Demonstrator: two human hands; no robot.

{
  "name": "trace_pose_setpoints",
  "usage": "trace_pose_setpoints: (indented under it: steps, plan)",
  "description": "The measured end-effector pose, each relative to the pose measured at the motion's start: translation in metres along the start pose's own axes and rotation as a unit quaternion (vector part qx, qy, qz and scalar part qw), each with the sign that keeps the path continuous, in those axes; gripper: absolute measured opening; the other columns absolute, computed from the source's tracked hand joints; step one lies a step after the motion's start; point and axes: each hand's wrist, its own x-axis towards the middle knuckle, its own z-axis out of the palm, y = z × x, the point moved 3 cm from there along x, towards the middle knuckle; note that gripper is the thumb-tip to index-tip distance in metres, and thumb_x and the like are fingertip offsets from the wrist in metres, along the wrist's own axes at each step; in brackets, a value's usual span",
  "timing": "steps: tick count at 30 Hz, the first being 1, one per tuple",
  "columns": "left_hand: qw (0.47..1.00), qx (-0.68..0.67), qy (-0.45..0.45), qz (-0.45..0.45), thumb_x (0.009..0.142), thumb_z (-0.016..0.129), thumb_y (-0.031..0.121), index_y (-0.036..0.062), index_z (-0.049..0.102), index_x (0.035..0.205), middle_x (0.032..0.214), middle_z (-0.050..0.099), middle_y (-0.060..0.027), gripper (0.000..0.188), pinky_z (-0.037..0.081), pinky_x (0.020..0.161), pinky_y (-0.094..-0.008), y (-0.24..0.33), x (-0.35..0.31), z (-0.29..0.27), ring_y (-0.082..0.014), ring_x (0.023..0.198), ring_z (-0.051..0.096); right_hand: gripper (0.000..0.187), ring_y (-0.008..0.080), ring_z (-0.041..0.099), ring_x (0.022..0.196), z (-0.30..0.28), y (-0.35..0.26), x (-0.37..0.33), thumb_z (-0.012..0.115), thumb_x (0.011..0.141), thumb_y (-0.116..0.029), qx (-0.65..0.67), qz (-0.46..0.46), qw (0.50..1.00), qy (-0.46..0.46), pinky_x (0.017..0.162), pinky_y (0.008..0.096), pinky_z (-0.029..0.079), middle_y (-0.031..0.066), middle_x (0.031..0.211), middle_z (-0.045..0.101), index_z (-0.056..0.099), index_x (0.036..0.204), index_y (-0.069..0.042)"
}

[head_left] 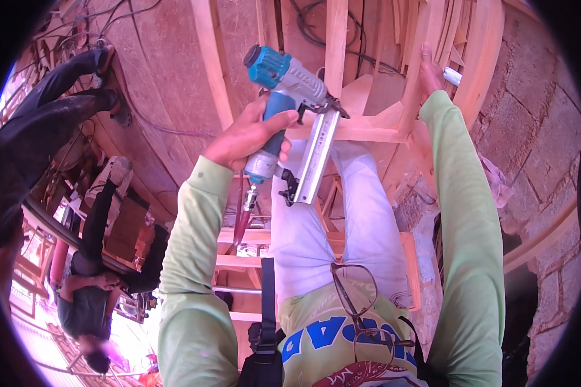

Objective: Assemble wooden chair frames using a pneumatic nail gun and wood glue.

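Note:
My left hand (255, 132) is wrapped round the blue grip of a teal and grey nail gun (297, 80). The gun's long silver magazine (317, 158) slants down over my thighs, and an air hose (243, 222) is coupled to the base of its handle. Farther right, my right hand (430, 74) is closed on the side piece of a pale wooden frame (361, 131), its thumb upward along the wood. Part of its fingers is hidden. The frame's crossbar lies just beyond my knees, behind the gun.
Wooden strips (458, 32) are stacked at the far right, by a stone-block wall (526, 122). Cables (313, 26) lie on the floor at the back. A person in dark trousers (51, 106) stands at left; another person (87, 303) sits below. Eyeglasses (355, 290) hang at my chest.

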Motion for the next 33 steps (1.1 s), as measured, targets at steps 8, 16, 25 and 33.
trace_pose_setpoints:
  steps: [8,16,25,33]
  plan:
    - [0.993,0.1,0.029,0.05,0.101,0.064,0.024,0.0037,0.032,0.139,0.084,0.061,-0.0087,0.054,0.054,0.05,-0.0291,-0.028,-0.051,0.008,-0.0131,0.058,0.061,0.075,0.0398,0.046,0.137,0.025,-0.056,-0.151,0.067,0.094,-0.045,-0.175,-0.331,0.878,0.299,0.116,0.047,0.036,0.0272,0.143,0.048,0.043,0.144,0.005]
    - [0.905,0.329,0.176,0.204,0.101,0.059,0.032,0.003,0.028,0.143,0.088,0.064,-0.0186,0.06,0.054,0.067,-0.0426,-0.051,-0.084,0.039,-0.0271,0.071,0.066,0.04,0.0291,0.053,0.133,-0.106,-0.186,-0.397,0.059,0.099,-0.001,-0.221,-0.68,0.613,0.336,0.116,0.0402,0.039,0.0162,0.144,0.054,0.053,0.138,-0.001]
    - [0.872,0.367,0.255,0.202,0.101,0.054,0.027,0.0017,0.021,0.15,0.12,0.057,-0.0401,0.064,0.047,0.094,-0.0543,-0.01,-0.128,0.085,-0.0558,0.11,0.06,0.059,0.0249,0.065,0.115,-0.252,-0.19,-0.291,0.063,0.103,-0.032,-0.257,-0.514,0.772,0.272,0.099,0.0357,0.05,0.0201,0.132,0.059,0.043,0.144,0.004]
    - [0.792,0.415,0.284,0.346,0.103,0.046,0.016,0.0056,0.012,0.161,0.145,0.047,-0.0323,0.068,0.042,0.108,-0.0458,-0.034,-0.123,0.062,-0.0431,0.131,0.054,0.054,0.0221,0.073,0.085,-0.237,-0.19,-0.281,0.064,0.102,-0.03,-0.154,-0.489,0.843,0.164,0.077,0.0347,0.057,0.0163,0.103,0.07,0.044,0.14,0.003]
